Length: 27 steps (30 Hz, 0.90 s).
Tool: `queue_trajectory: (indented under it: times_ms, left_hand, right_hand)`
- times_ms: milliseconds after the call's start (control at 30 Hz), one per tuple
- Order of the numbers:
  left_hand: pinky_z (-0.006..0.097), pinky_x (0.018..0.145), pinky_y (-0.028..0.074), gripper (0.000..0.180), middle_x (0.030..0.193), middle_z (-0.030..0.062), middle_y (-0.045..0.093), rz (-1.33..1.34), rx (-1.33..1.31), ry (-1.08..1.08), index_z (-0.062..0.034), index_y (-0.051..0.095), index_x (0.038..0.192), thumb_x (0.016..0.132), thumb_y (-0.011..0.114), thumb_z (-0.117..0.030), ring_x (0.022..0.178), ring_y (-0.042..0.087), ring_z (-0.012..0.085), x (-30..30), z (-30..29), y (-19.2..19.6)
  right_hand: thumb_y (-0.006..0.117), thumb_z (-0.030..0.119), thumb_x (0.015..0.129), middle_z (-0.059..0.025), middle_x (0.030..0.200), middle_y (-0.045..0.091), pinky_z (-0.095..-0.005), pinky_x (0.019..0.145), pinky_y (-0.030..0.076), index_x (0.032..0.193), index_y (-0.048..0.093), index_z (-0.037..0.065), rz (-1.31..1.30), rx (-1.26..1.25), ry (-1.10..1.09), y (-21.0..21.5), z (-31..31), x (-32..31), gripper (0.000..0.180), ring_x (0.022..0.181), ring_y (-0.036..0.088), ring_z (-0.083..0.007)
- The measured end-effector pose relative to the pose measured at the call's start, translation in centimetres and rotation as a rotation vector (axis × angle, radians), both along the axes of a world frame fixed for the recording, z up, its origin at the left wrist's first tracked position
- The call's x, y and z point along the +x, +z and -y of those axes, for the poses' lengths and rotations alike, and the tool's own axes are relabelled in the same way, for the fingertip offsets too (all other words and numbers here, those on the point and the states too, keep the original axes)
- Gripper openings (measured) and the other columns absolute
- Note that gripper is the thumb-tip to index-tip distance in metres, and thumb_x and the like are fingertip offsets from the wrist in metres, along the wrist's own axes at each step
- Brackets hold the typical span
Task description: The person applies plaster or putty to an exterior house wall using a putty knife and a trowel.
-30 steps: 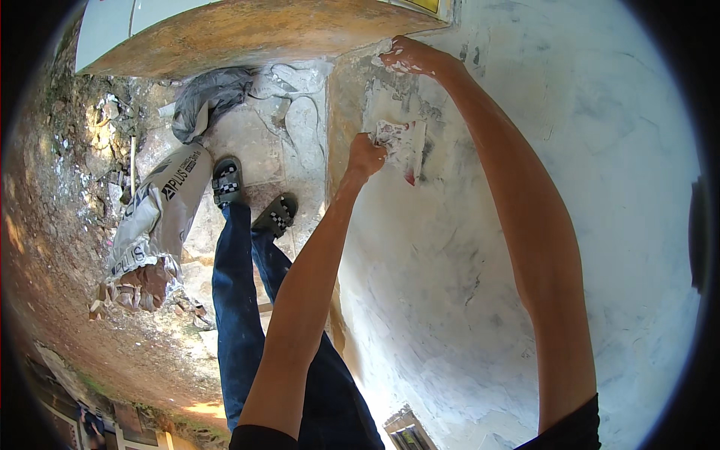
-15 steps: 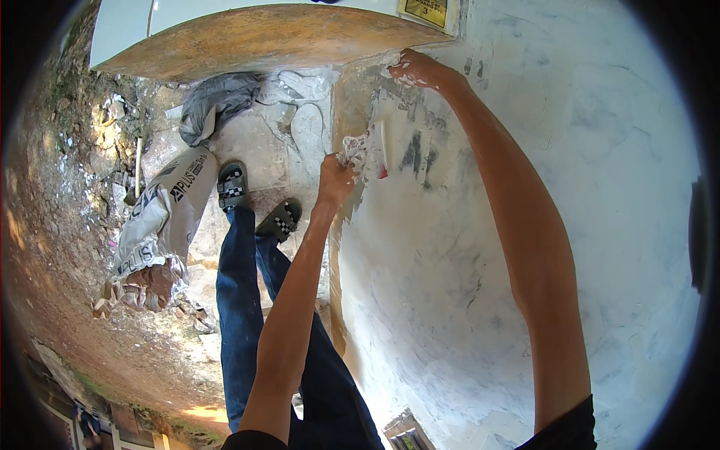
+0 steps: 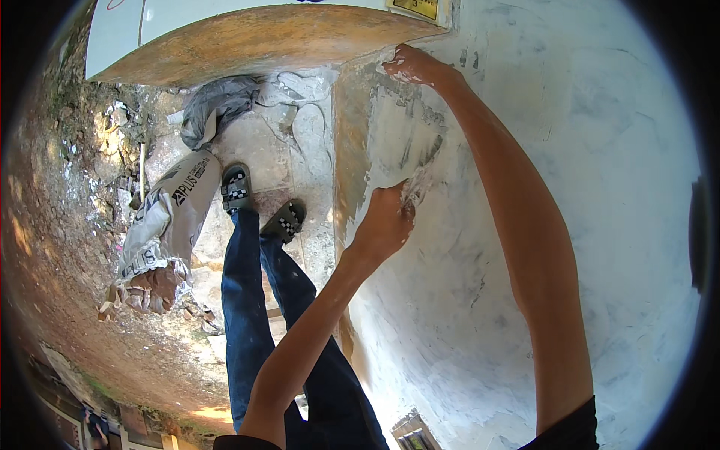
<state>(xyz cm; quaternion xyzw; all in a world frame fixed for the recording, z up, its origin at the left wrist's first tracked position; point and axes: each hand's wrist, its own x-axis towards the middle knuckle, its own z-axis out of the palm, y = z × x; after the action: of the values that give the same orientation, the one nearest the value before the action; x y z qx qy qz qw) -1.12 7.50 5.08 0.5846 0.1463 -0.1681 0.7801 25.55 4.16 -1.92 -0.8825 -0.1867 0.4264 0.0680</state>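
My left hand (image 3: 386,217) is closed round the handle of a plaster-smeared putty knife (image 3: 417,187). The blade is against the wall (image 3: 495,225), which has fresh white and grey filler spread over it. Dark streaks show on the wall just above the blade. Higher up, by the corner under the ledge, my right hand (image 3: 420,66) is closed, its fingers coated with white paste. What it holds, if anything, is hidden.
A tiled ledge (image 3: 247,19) with a brown underside juts out at the top. On the ground lie a torn powder sack (image 3: 176,202) and a grey plastic bag (image 3: 217,105). My sandalled feet (image 3: 236,187) stand on the paving, beside rubble and soil at left.
My left hand has moved right and down, bringing the putty knife from the wall's edge onto its face. The right hand has hardly moved.
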Motion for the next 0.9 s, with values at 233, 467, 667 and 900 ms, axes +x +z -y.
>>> queue_trajectory:
  times_ms: [233,467,667,900]
  left_hand:
    - [0.043,0.056,0.044,0.020,0.067,0.0274,0.055,-0.144,0.271,0.281,0.0070,0.052,0.091,0.072,0.044,0.006,0.065,0.057,0.0407,1.2,0.7,-12.3]
    - [0.039,0.055,0.044,0.021,0.067,0.0260,0.055,0.005,0.145,0.154,0.0063,0.051,0.090,0.070,0.044,0.008,0.063,0.054,0.0426,1.1,4.4,-7.7]
    - [0.043,0.058,0.044,0.034,0.068,0.0284,0.054,0.166,0.185,0.080,0.0087,0.047,0.105,0.070,0.044,0.010,0.065,0.055,0.0414,-1.2,4.6,0.1]
    - [0.037,0.051,0.045,0.024,0.067,0.0243,0.056,-0.161,0.189,0.293,0.0084,0.050,0.095,0.073,0.040,0.010,0.057,0.056,0.0357,-0.5,0.6,-11.1]
  right_hand:
    - [0.069,0.032,0.070,-0.0137,0.099,0.057,-0.0295,0.073,0.043,0.105,0.047,-0.003,0.006,0.041,0.056,-1.6,-0.7,0.1,0.054,0.086,0.055,-0.0222]
    - [0.069,0.034,0.071,-0.0157,0.097,0.057,-0.0294,0.073,0.043,0.104,0.047,-0.006,0.084,-0.055,0.145,-0.3,-1.5,-1.4,0.056,0.085,0.055,-0.0214]
    - [0.069,0.037,0.070,-0.0169,0.098,0.057,-0.0292,0.074,0.043,0.106,0.046,-0.005,0.024,-0.024,0.076,-1.8,-0.4,0.4,0.061,0.087,0.056,-0.0236]
    - [0.069,0.035,0.069,-0.0156,0.097,0.057,-0.0302,0.075,0.043,0.111,0.043,-0.006,0.052,0.017,0.091,-1.8,-1.2,0.3,0.064,0.087,0.056,-0.0234]
